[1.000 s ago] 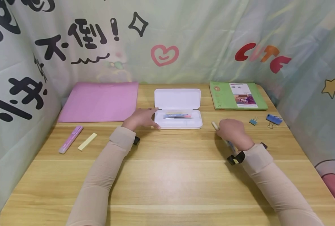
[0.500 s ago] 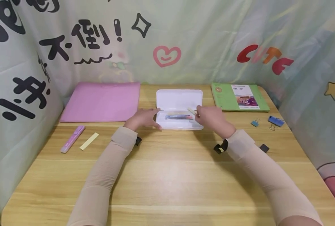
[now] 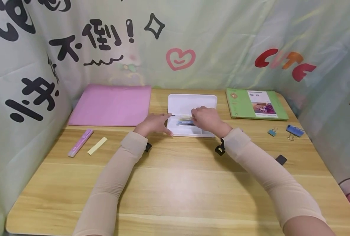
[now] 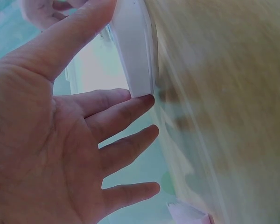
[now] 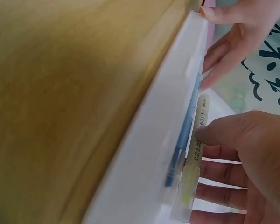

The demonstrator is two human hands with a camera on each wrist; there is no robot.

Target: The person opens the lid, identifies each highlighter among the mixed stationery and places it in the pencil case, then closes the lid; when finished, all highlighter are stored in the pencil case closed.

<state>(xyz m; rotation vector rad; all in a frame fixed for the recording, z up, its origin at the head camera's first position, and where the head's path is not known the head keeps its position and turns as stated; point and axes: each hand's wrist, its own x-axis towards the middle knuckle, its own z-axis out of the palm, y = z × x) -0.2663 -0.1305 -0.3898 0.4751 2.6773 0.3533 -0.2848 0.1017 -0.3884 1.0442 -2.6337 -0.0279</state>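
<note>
A white pencil case point(image 3: 186, 134) stands on the table with its lid point(image 3: 179, 104) raised at the back. My left hand point(image 3: 154, 124) is at its left end, thumb at the near corner and straight, spread fingers at the far corner. Over the tray, my right hand point(image 3: 208, 119) holds a pale yellow highlighter point(image 5: 194, 156) between thumb and fingers. Its clear cap points toward the bottom of the right wrist view. A blue pen point(image 5: 186, 121) lies in the tray right beside it. In the head view, my right hand hides much of the tray's right half.
A pink folder point(image 3: 111, 105) lies back left and a green paper pad point(image 3: 236, 105) back right. Two binder clips point(image 3: 295, 130) and a small black block point(image 3: 281, 159) are on the right. Front left are a purple stick-shaped item point(image 3: 80, 143) and a yellow strip point(image 3: 97, 146).
My right hand has carried the highlighter leftward from the table's right side to the case's tray, uncovering the small black block. My left hand has stayed at the case's left end.
</note>
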